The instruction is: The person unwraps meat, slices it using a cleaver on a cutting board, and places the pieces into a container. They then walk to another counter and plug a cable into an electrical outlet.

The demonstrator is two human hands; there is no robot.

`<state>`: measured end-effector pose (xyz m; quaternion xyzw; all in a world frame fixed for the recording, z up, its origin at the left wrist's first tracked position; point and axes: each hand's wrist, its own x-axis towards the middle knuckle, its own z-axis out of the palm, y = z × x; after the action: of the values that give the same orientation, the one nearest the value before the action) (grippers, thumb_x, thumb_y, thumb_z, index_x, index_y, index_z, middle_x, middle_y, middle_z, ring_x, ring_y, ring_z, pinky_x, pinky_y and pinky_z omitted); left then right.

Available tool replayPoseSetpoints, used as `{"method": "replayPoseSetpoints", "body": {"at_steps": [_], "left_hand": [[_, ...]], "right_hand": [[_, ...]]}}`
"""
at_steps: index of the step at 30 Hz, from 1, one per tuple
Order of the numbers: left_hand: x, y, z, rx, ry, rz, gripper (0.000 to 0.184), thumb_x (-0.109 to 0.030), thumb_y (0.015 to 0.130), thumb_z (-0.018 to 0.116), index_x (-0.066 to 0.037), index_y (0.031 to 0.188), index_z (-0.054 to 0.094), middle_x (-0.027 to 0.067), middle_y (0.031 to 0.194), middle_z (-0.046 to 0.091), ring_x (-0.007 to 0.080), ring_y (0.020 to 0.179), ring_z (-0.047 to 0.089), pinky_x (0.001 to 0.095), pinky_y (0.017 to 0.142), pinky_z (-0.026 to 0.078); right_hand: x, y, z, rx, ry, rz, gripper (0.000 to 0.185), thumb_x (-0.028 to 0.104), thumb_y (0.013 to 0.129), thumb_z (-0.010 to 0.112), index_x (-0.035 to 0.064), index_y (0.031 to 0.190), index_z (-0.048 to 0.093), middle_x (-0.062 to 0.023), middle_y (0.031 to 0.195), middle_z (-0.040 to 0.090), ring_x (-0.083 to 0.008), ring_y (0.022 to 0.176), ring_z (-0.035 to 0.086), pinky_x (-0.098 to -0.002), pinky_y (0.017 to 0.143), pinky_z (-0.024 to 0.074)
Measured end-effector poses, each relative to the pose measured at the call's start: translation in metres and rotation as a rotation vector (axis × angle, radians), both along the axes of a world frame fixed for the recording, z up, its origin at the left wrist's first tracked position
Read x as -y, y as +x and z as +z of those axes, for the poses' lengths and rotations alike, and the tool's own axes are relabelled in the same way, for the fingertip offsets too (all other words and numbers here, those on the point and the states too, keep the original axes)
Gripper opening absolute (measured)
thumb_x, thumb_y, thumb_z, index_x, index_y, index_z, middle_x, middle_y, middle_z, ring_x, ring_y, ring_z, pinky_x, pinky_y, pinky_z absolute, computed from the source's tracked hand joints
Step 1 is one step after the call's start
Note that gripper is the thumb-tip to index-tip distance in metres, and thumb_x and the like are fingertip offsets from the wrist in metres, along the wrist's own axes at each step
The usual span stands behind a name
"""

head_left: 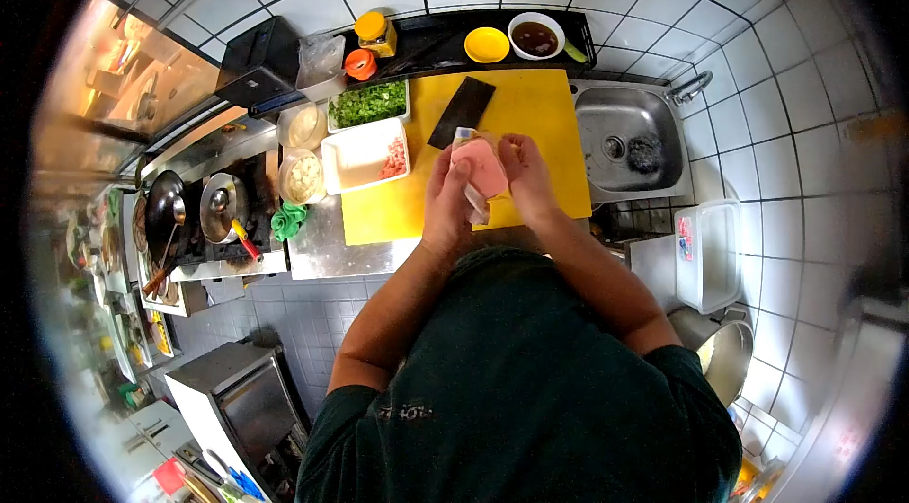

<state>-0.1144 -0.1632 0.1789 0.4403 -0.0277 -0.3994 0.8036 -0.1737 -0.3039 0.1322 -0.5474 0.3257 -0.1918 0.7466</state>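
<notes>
A block of pink meat [480, 168] with some wrapping on it is held above the yellow cutting board [540, 115]. My left hand [447, 193] is wrapped round its left side. On the block's right, my right hand [523, 172] has its fingers bent together at the edge of the wrapping; what they pinch is too small to make out. Just beyond the hands a dark, flat rectangular thing [462, 112] lies on the board. A white tray [350, 162] with small pink diced pieces [394, 160] stands at the board's left edge.
Chopped greens [369, 105] fill a container at the back left, near a bowl of pale pieces [304, 177]. A black shelf [426, 47] holds a yellow bowl [487, 45] and a bowl of brown liquid [536, 37]. The sink [632, 139] is right, pans [223, 208] left.
</notes>
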Motion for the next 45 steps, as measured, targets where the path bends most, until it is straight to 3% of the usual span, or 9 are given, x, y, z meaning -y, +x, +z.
{"method": "replayPoseSetpoints", "body": {"at_steps": [4, 7, 13, 19, 26, 32, 34, 37, 45], "left_hand": [[0.001, 0.006, 0.011, 0.026, 0.034, -0.119, 0.064, -0.032, 0.097, 0.066, -0.004, 0.148, 0.041, 0.0106, 0.13, 0.058, 0.0205, 0.108, 0.063, 0.0296, 0.084, 0.054], [0.004, 0.014, 0.003, 0.104, 0.047, -0.21, 0.075, -0.033, 0.093, 0.073, -0.001, 0.151, 0.037, 0.0124, 0.133, 0.057, 0.0219, 0.11, 0.062, 0.03, 0.085, 0.053], [-0.007, 0.028, 0.012, 0.161, 0.297, -0.383, 0.086, -0.023, 0.082, 0.086, 0.006, 0.148, 0.037, 0.0158, 0.129, 0.06, 0.0219, 0.108, 0.064, 0.0297, 0.084, 0.054], [-0.021, 0.043, 0.011, 0.54, 0.508, -0.358, 0.054, -0.012, 0.087, 0.079, 0.008, 0.132, 0.056, 0.0124, 0.113, 0.069, 0.0162, 0.09, 0.067, 0.0267, 0.078, 0.055], [-0.022, 0.05, 0.004, 0.205, 0.345, -0.193, 0.023, -0.003, 0.089, 0.072, 0.003, 0.111, 0.068, 0.0094, 0.096, 0.072, 0.0153, 0.081, 0.068, 0.0252, 0.07, 0.054], [-0.017, 0.051, -0.001, 0.088, 0.221, -0.178, 0.021, 0.002, 0.088, 0.071, 0.004, 0.108, 0.067, 0.0115, 0.096, 0.072, 0.0195, 0.081, 0.07, 0.0281, 0.071, 0.055], [-0.017, 0.049, -0.002, 0.058, 0.225, -0.166, 0.021, 0.002, 0.087, 0.071, 0.004, 0.108, 0.067, 0.0119, 0.096, 0.071, 0.0206, 0.081, 0.07, 0.029, 0.072, 0.056], [-0.02, 0.048, -0.004, 0.024, 0.227, -0.184, 0.021, 0.002, 0.087, 0.071, 0.005, 0.108, 0.067, 0.0126, 0.097, 0.071, 0.0216, 0.083, 0.07, 0.0301, 0.075, 0.056], [-0.03, 0.051, -0.022, -0.025, 0.248, -0.212, 0.02, 0.002, 0.087, 0.071, 0.006, 0.107, 0.067, 0.0144, 0.097, 0.072, 0.0224, 0.085, 0.07, 0.0304, 0.077, 0.056]], "right_hand": [[0.01, -0.01, 0.027, 0.281, 0.492, 0.276, 0.038, 0.027, 0.102, 0.059, 0.0078, 0.134, 0.054, -0.0062, 0.12, 0.064, -0.0166, 0.105, 0.063, -0.0316, 0.097, 0.0469], [0.016, -0.013, 0.029, 0.265, 0.214, 0.466, 0.044, 0.027, 0.099, 0.064, 0.0076, 0.137, 0.053, -0.0067, 0.123, 0.063, -0.0181, 0.107, 0.064, -0.0332, 0.095, 0.0503], [0.007, -0.015, -0.001, 0.282, 0.481, 0.237, 0.046, 0.029, 0.098, 0.066, 0.0071, 0.137, 0.053, -0.0081, 0.125, 0.064, -0.0228, 0.11, 0.065, -0.0427, 0.094, 0.0555], [0.011, -0.016, 0.01, 0.336, 0.607, 0.316, 0.049, 0.039, 0.1, 0.062, 0.0091, 0.137, 0.053, -0.0091, 0.129, 0.063, -0.026, 0.116, 0.063, -0.0457, 0.097, 0.0538], [0.008, -0.021, 0.019, 0.344, 0.859, 0.211, 0.052, 0.045, 0.099, 0.06, 0.0115, 0.139, 0.053, -0.0111, 0.133, 0.061, -0.0304, 0.122, 0.059, -0.0551, 0.099, 0.0515], [0.0, -0.03, 0.044, 0.391, 0.632, 0.2, 0.056, 0.05, 0.101, 0.052, 0.0107, 0.14, 0.051, -0.0129, 0.137, 0.057, -0.033, 0.124, 0.057, -0.0557, 0.099, 0.0513], [0.009, -0.028, 0.02, 0.478, 0.911, 0.235, 0.056, 0.05, 0.103, 0.05, 0.0098, 0.141, 0.051, -0.0129, 0.139, 0.056, -0.0334, 0.125, 0.057, -0.055, 0.102, 0.0501], [0.009, -0.034, 0.013, 0.613, 0.879, 0.31, 0.05, 0.047, 0.105, 0.041, 0.0141, 0.141, 0.053, -0.0095, 0.147, 0.051, -0.0317, 0.135, 0.05, -0.0518, 0.109, 0.0428], [0.008, -0.045, 0.006, 0.612, 0.764, 0.227, 0.047, 0.048, 0.104, 0.044, 0.0176, 0.136, 0.059, -0.0108, 0.154, 0.045, -0.0321, 0.134, 0.05, -0.0532, 0.105, 0.0465]]}}
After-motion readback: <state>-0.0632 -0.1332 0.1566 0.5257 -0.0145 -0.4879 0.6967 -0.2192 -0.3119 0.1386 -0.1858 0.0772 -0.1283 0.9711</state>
